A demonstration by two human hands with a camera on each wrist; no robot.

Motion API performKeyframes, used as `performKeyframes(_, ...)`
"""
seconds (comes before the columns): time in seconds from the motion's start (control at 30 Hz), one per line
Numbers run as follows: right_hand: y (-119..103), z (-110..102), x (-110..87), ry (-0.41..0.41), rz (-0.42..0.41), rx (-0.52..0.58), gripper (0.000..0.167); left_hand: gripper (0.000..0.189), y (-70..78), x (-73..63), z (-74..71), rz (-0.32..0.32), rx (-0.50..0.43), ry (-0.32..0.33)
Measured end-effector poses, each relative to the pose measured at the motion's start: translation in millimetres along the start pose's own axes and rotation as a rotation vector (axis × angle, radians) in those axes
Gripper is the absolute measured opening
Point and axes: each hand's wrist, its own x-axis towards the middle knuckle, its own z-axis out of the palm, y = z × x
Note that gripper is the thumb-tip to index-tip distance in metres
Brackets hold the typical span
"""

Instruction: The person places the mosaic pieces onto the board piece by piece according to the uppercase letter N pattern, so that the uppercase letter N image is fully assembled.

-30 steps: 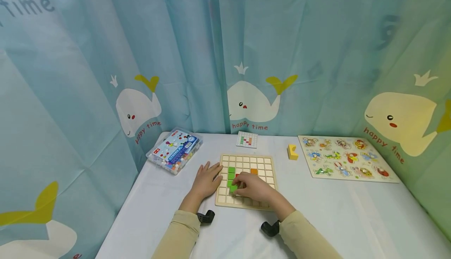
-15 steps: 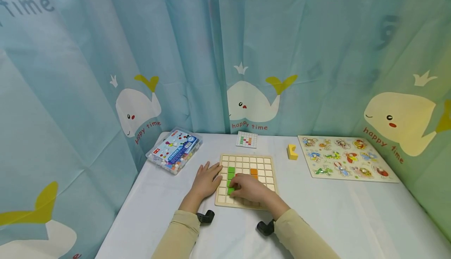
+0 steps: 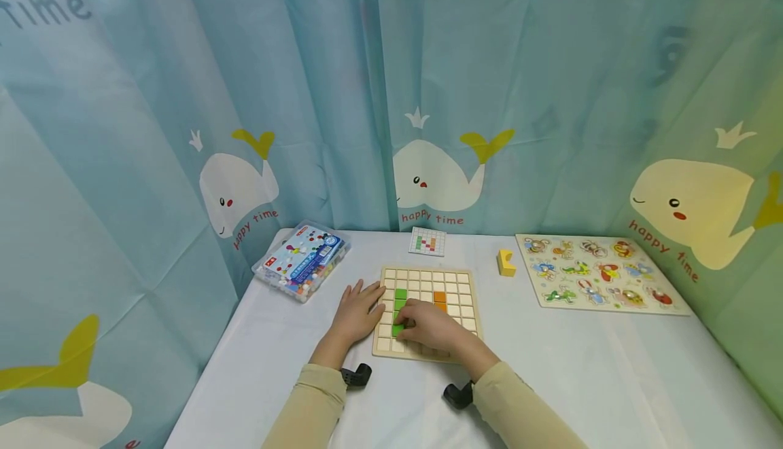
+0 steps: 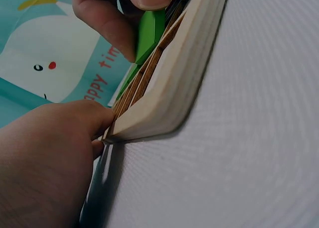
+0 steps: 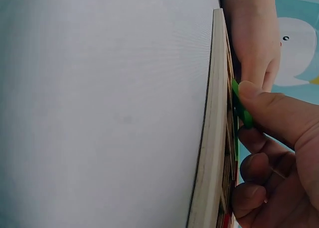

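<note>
A square wooden grid board [image 3: 455, 278] lies flat on the table. My right hand [image 3: 436, 323] is over its lower middle, pinching a green square tile [image 5: 241, 106] between thumb and finger. That tile is tilted against the grid, at the lower end of a column of green tiles [image 3: 400, 295]. Two orange tiles [image 3: 440, 297] show farther right, partly covered by the hand, and red shows at the grid's edge in the right wrist view. My left hand [image 3: 356, 313] rests at the board's left edge, fingers extended, its thumb touching the frame.
Behind the board lies a card [image 3: 427, 242] printed with a coloured grid pattern. A yellow notched block [image 3: 506, 263] stands to its right, then an insect peg puzzle [image 3: 602, 274]. At the back left sits a clear plastic box [image 3: 302, 259]. A whale-print curtain [image 3: 342, 109] surrounds the table.
My right hand has shifted slightly left, bringing the green tile from beside the column down to its lower end. The left hand stays in place on the board's edge.
</note>
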Motion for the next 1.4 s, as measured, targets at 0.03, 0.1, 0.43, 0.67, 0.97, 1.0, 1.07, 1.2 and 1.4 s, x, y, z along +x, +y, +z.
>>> performKeyframes(0.03,-0.1,0.0,-0.4,0.003,0.001,0.001,0.016,0.049,0.1,0.0,0.1,0.0,0.0,-0.001)
performKeyframes(0.1,-0.2,0.1,-1.3,0.009,-0.001,-0.006,0.017,0.049,0.0,0.0,0.4,0.001,0.001,0.001)
performKeyframes(0.43,0.5,1.4,-0.9,0.014,-0.008,-0.013,0.021,0.049,-0.7,0.2,0.9,-0.003,0.003,-0.002)
performKeyframes(0.67,1.3,2.5,-0.2,0.015,-0.002,-0.028,0.021,0.049,-1.6,0.7,1.9,-0.002,0.004,-0.002)
performKeyframes(0.97,2.2,2.8,-0.7,0.019,0.006,-0.01,0.024,0.049,-2.2,0.4,2.6,0.001,-0.007,0.0)
performKeyframes(1.0,2.4,2.7,-1.0,0.02,0.007,-0.004,0.024,0.049,-2.5,0.5,2.9,0.0,-0.007,0.001)
performKeyframes(1.07,2.5,2.1,-1.3,0.021,0.011,0.007,0.024,0.049,-2.9,0.7,3.1,-0.002,-0.007,0.001)
performKeyframes(1.2,0.9,-1.4,-4.2,0.027,0.021,0.054,0.022,0.049,-2.7,0.1,2.5,-0.002,-0.007,0.001)
performKeyframes(1.4,2.4,-12.4,-13.9,0.077,0.048,0.112,0.015,0.049,-2.2,-1.7,1.1,0.001,-0.01,0.01)
